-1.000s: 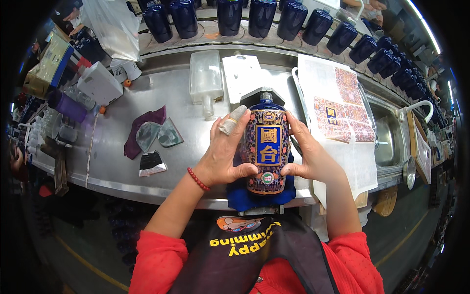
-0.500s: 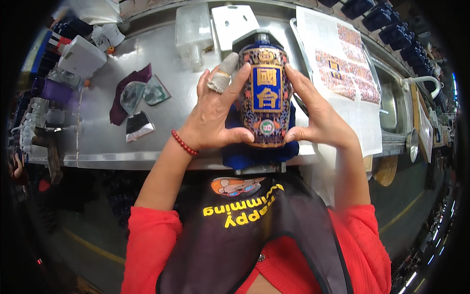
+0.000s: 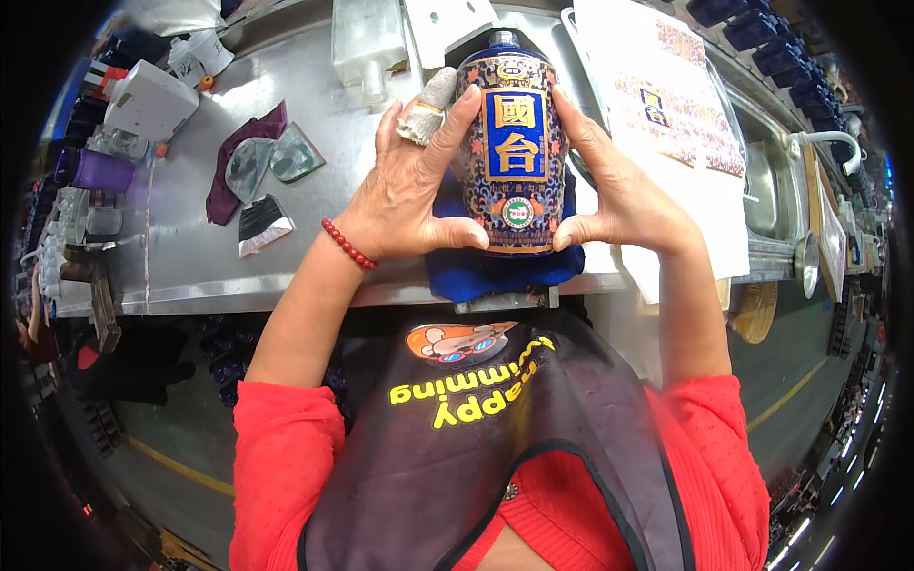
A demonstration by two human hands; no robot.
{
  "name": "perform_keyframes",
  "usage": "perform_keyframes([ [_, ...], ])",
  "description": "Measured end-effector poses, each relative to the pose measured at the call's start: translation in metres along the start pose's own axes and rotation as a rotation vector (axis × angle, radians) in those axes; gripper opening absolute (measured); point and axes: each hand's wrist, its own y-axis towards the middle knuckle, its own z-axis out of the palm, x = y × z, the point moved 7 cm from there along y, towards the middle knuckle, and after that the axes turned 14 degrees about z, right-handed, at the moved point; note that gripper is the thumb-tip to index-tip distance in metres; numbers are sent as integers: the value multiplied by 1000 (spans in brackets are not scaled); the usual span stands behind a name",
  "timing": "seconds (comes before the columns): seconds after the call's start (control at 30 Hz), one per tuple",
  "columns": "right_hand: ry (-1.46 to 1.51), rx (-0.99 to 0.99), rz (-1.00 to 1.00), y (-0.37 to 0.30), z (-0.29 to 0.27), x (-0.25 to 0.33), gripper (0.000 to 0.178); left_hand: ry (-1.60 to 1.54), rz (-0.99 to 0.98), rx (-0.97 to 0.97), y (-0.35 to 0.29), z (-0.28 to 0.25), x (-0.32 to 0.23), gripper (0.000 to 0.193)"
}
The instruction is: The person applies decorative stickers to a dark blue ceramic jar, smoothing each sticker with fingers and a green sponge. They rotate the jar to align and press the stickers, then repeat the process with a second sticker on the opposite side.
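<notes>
A dark blue bottle with gold, orange and floral decoration lies with its neck pointing away from me. A blue cloth shows beneath and around its near end. My left hand grips the bottle's left side, the thumb near the base and the fingers higher up. On one left finger sits a greyish-white finger cover. From the right, my right hand holds the opposite side, thumb near the base and fingers along the body. Both hands are closed on the bottle; the underside is hidden.
Right of the bottle lie white sheets with patterned decals, beside a metal sink. Dark and green-grey pads rest on the metal table at left. Clear and white containers stand behind. Blue bottles line the far right.
The whole view has shifted, so the table and bottle sit slightly higher in the picture. Both hands keep their hold on the bottle, and its front decoration shows more clearly.
</notes>
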Motion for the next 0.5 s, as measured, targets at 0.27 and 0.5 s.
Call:
perform_keyframes([
  [0.27, -8, -8, -25, 1, -1, -1, 138, -52, -22, -43, -5, 3, 4, 126],
  [0.5, 26, 13, 51, 1, 2, -6, 151, -50, -111, -105, -18, 13, -2, 111],
])
